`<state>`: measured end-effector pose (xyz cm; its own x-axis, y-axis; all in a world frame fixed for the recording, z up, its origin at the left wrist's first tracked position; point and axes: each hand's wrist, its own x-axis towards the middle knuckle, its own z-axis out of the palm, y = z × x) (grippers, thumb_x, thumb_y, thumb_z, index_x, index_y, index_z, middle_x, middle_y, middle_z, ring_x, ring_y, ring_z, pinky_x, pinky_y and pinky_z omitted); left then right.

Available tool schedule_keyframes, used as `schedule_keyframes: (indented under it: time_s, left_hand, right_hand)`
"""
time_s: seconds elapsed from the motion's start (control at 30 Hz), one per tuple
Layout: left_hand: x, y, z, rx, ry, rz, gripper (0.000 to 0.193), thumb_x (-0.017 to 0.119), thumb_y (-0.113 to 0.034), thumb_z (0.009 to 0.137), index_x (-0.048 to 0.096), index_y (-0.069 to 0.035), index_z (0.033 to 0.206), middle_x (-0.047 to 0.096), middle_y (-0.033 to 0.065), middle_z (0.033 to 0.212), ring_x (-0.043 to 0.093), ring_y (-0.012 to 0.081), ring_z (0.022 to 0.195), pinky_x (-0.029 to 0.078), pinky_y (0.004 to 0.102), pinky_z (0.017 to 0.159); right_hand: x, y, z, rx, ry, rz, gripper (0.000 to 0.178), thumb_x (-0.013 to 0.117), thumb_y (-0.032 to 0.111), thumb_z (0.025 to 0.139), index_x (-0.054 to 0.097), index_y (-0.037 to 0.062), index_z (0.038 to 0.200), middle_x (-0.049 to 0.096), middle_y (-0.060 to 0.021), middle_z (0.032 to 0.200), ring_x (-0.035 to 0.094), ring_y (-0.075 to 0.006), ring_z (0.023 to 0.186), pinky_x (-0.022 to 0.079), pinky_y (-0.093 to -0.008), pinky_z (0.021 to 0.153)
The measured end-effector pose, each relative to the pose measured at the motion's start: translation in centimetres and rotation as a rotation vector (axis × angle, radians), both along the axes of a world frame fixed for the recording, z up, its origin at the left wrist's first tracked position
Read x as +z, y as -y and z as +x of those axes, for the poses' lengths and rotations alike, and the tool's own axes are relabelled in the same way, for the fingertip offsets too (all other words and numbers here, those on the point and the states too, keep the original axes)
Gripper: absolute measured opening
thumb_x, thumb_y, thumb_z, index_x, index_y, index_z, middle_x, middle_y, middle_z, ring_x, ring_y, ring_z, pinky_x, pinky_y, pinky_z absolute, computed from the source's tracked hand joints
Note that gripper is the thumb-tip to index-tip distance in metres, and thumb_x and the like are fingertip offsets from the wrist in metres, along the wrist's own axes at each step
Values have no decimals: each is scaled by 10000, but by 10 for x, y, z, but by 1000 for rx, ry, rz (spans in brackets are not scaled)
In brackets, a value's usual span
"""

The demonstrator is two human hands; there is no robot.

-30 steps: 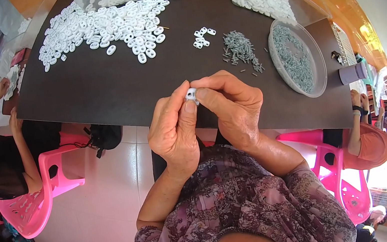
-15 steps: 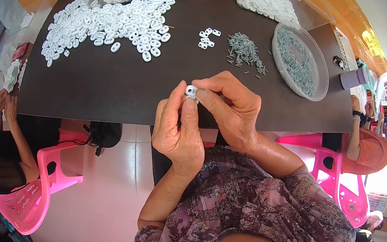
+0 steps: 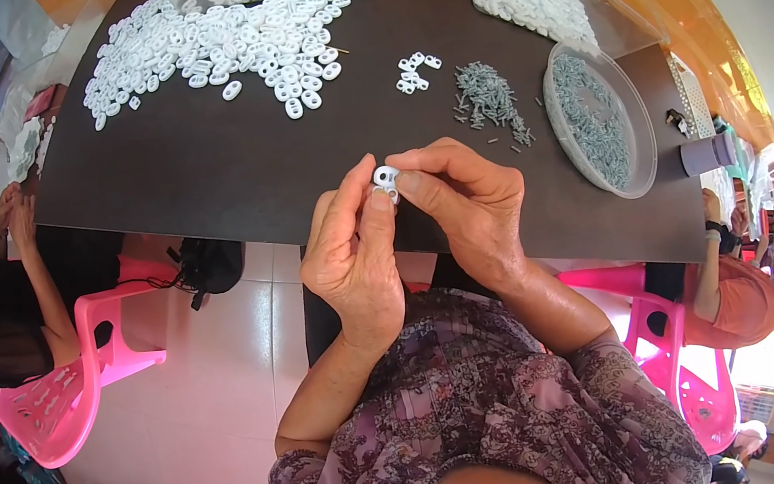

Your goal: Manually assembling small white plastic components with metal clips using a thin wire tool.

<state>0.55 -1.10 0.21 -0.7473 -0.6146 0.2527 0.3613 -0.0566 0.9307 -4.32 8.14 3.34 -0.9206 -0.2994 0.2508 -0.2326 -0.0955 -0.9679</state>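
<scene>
Just over the table's near edge, a small white oval plastic piece with holes [image 3: 385, 176] is held between my two hands. My left hand [image 3: 354, 269] pinches its left side between thumb and fingers. My right hand [image 3: 476, 213] is closed at its right side, thumb and forefinger touching it; whether a smaller part sits in that pinch is hidden. Ahead lies a little group of white two-holed pieces [image 3: 419, 72]. Beside it is a heap of small grey screw-like pins [image 3: 485, 93]. A large pile of white oval pieces [image 3: 214, 46] spreads at the far left.
On the right, a round clear tub [image 3: 641, 173] holds more grey pins. Behind it are a clear bin of white pieces [image 3: 531, 1] and a grey-purple cup [image 3: 706, 156]. People sit at the left and right on pink chairs [image 3: 77, 392].
The white piece has tilted slightly between my fingers and shows more of its face. My right hand has shifted a little to the right; my left hand stays nearly still.
</scene>
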Motion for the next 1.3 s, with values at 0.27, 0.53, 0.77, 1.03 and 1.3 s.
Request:
schedule_keyframes:
  time_s: [0.27, 0.53, 0.77, 1.03, 1.3]
  left_hand:
    - [-4, -1, 0, -12, -8, -39, 248, 583, 27, 863, 630, 35, 1106, 581, 25, 843, 517, 62, 690, 436, 183, 607]
    - [-4, 0, -1, -25, -10, -30, 243, 587, 16, 867, 628, 36, 1106, 590, 32, 859, 541, 72, 720, 454, 190, 619]
    - [-6, 1, -2, -31, 20, 24, 247, 595, -1, 871, 625, 33, 1113, 592, 34, 860, 548, 74, 722, 454, 193, 616]
    - [-8, 9, -8, -76, 43, 21, 183, 594, -30, 881, 646, 35, 1044, 589, 26, 838, 552, 72, 717, 433, 187, 612]
    - [-3, 14, -23, -168, 81, 248, 148, 621, -54, 866, 652, 41, 975, 608, 37, 804, 547, 71, 692, 424, 191, 594]
  right_hand:
    - [-3, -3, -1, 0, 12, 27, 137, 605, -52, 818, 663, -32, 941, 609, -47, 820, 556, -81, 743, 452, -216, 647]
    - [-1, -3, -3, 5, 88, 7, 136, 606, -47, 826, 661, -39, 950, 623, -40, 830, 571, -76, 758, 463, -210, 667]
    - [-4, 0, -3, -13, 138, -49, 117, 606, -41, 833, 662, -32, 935, 634, -25, 833, 583, -73, 762, 477, -211, 683]
    - [-5, -24, -53, -272, -674, 446, 150, 643, -48, 727, 643, 1, 869, 602, -74, 769, 560, -175, 699, 446, -278, 595]
    - [-21, -40, -75, -115, -792, 704, 175, 622, -59, 646, 635, 18, 802, 546, -99, 699, 525, -259, 679, 443, -347, 581]
